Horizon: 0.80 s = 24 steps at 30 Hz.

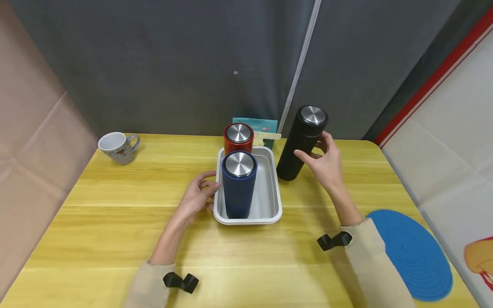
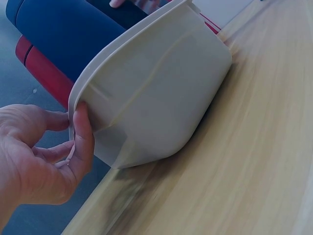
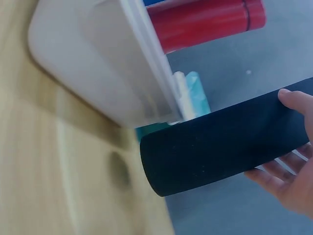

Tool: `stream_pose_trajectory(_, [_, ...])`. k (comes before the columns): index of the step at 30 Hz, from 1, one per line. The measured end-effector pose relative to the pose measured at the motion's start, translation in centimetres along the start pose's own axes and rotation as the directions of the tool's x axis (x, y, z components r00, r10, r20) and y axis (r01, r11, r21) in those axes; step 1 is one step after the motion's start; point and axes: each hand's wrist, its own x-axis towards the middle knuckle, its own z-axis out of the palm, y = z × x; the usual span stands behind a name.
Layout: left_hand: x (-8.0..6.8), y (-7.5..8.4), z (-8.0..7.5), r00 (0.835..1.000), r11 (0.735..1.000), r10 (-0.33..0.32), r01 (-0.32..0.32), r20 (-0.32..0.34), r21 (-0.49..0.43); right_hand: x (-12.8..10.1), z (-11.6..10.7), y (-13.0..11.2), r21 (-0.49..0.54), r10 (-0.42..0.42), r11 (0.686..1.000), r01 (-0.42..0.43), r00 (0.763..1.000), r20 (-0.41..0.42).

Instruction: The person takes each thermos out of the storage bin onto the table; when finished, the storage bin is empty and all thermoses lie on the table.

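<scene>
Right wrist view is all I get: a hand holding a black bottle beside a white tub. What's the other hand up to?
Observer: The left hand is holding the white tub by its rim.
Operator: Oh! Is there anything at the far left of the table?
Observer: Yes, a mug, near the far left corner.
Operator: And on the right?
Observer: A round blue mat, partly hidden by the right sleeve.
</scene>
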Motion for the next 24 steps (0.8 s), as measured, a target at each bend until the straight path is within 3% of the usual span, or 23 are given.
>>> stream_pose_trajectory(9, [0.1, 0.0, 0.0, 1.000, 1.000, -0.016, 0.016, -0.010, -0.017, 0.6, 1.1, 2.2, 0.004, 0.028, 1.000, -0.028, 0.999, 0.016])
stream_pose_trajectory(24, [0.1, 0.1, 0.0, 1.000, 1.000, -0.024, 0.024, 0.010, -0.012, 0.4, 1.3, 3.2, -0.025, 0.046, 0.999, -0.046, 0.999, 0.005])
